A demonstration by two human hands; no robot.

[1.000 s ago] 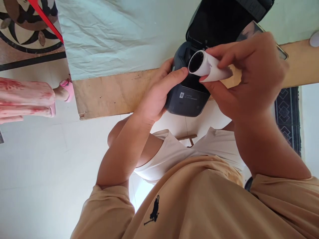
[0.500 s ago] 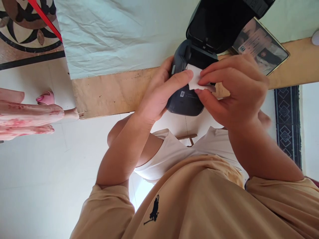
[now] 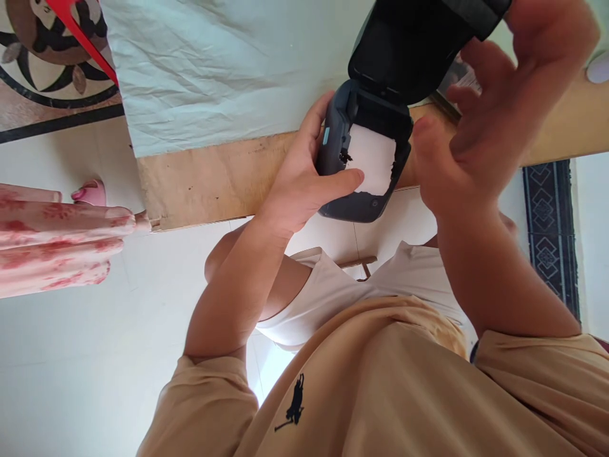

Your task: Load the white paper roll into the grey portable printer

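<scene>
A dark portable printer (image 3: 366,208) sits in my left hand (image 3: 299,181) at the wooden edge of the table. My fingers go round its left side, and the thumb presses on the white paper (image 3: 375,152) lying over its opening. The black lid (image 3: 404,51) is swung up, away from me. At the right, my right hand (image 3: 504,120) has its fingers spread, the upper ones at the lid's outer corner; whether they touch it I cannot tell. Its thumb points toward the printer's right side.
A pale green cloth (image 3: 214,70) covers the table, with a bare wooden strip (image 3: 204,178) along the near edge. Behind my right hand lies a partly hidden phone-like slab (image 3: 459,76). Another person's pink patterned clothing (image 3: 57,235) shows at left. A dark patterned mat (image 3: 549,235) lies at right.
My right hand has let go of the paper and moved up and right to the lid, opening its fingers. The paper now lies flat across the printer, under my left thumb.
</scene>
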